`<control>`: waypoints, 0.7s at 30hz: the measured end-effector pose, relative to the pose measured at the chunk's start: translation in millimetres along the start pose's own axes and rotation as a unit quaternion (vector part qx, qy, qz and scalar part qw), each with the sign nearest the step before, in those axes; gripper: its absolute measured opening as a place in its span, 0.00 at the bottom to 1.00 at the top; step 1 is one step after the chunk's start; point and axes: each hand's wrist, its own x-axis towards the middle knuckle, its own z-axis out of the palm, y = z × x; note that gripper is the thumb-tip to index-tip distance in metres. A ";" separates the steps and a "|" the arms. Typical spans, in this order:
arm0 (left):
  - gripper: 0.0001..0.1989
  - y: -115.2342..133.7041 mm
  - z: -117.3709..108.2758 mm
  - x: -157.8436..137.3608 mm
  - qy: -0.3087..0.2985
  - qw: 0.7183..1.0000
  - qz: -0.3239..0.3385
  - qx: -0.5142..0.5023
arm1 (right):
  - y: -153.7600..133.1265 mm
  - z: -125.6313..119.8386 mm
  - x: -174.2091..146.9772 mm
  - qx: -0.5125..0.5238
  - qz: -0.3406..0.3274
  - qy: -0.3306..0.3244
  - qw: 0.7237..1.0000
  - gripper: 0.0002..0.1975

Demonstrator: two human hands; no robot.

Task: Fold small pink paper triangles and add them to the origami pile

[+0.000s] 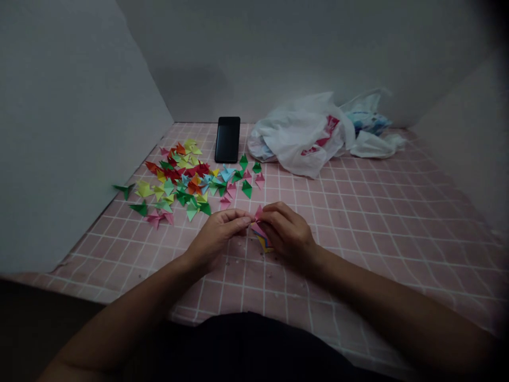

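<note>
Between my two hands is a small pink folded paper piece [259, 211], its pointed tip standing up. My left hand [220, 231] pinches its left side between thumb and forefinger. My right hand [290, 231] grips the right side with its fingertips, hiding part of the fold. Below them on the cloth lies a small stack of coloured paper sheets [264, 242], partly covered by my right hand. Beyond my left hand spreads a heap of folded paper birds [186, 175] in red, orange, yellow, green, blue and pink.
A black phone [228, 139] lies at the back of the pink checked cloth [382, 223]. White plastic bags [302, 132] sit to its right against the wall. A pale panel [79, 132] rises along the left side.
</note>
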 end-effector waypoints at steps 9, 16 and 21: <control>0.07 0.9 -1.9 0.4 0.015 1.000 0.001 0.027 | 1.7 0.4 -0.7 -0.022 0.002 -0.004 1.000 0.07; 0.08 1.0 -2.8 0.7 0.009 0.999 0.007 0.052 | 8.0 4.4 -5.2 -0.044 -0.029 0.009 0.999 0.07; 0.07 1.8 -1.9 0.1 0.003 0.999 -0.002 0.039 | 6.6 4.2 -4.8 -0.041 -0.039 0.011 0.998 0.06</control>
